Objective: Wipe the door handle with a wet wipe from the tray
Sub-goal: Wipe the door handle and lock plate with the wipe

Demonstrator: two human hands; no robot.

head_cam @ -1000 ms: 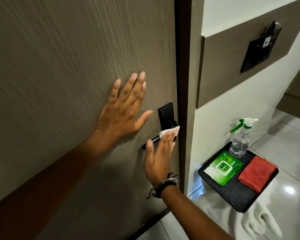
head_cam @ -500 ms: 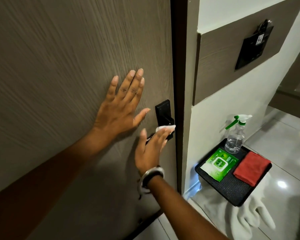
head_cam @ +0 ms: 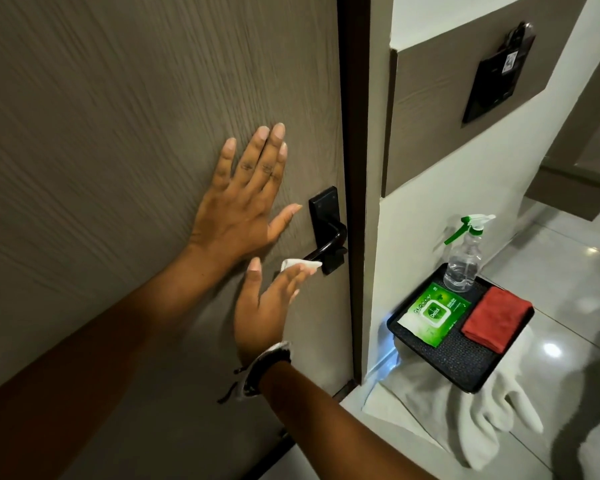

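A black lever door handle (head_cam: 329,237) on a black plate sits near the right edge of the brown wood-grain door (head_cam: 118,133). My right hand (head_cam: 264,306) holds a folded white wet wipe (head_cam: 300,264) with its fingertips and presses it against the lever's left end. My left hand (head_cam: 246,199) lies flat on the door, fingers spread, just left of the handle plate. A black tray (head_cam: 465,362) stands lower right, with a green wet wipe pack (head_cam: 433,313) on it.
The tray also carries a clear spray bottle (head_cam: 465,258) with a green trigger and a folded red cloth (head_cam: 496,317). White rubber gloves (head_cam: 489,427) lie on the glossy floor under the tray. A dark card holder (head_cam: 496,74) hangs on the wall at upper right.
My right hand has slid the wipe leftward along the lever, from beside the plate to the lever's free end. The left hand stays flat on the door.
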